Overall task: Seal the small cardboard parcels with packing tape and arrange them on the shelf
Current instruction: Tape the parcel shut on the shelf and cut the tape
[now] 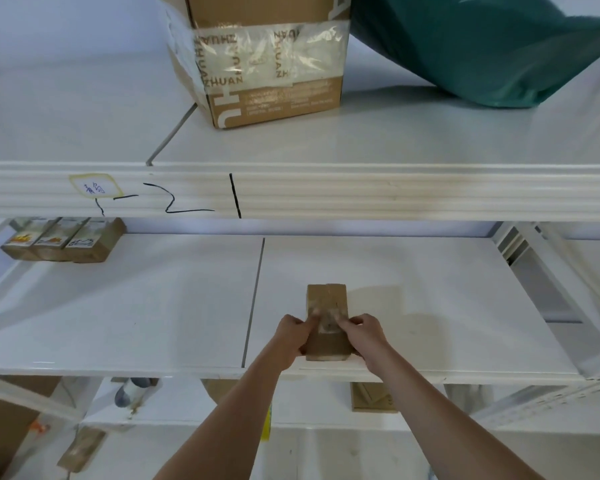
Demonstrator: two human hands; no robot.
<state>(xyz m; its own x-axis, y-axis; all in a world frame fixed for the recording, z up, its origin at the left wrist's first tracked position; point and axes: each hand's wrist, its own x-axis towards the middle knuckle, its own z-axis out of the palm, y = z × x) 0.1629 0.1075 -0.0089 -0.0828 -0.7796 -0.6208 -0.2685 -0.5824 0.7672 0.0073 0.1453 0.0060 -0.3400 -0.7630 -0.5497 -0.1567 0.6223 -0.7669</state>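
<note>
Together, both hands (328, 336) pinch the parcel (327, 320).

upper shelf (395, 143): we see a taped carton (271, 60) — green bag (482, 46)
middle shelf (153, 306): small parcel (326, 306) — three boxes (63, 240) far left

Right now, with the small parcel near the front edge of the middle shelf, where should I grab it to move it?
Grip the small cardboard parcel across its two long sides, coming from the front edge. It lies flat, short end toward you, and the left hand and right hand already flank it there.
</note>
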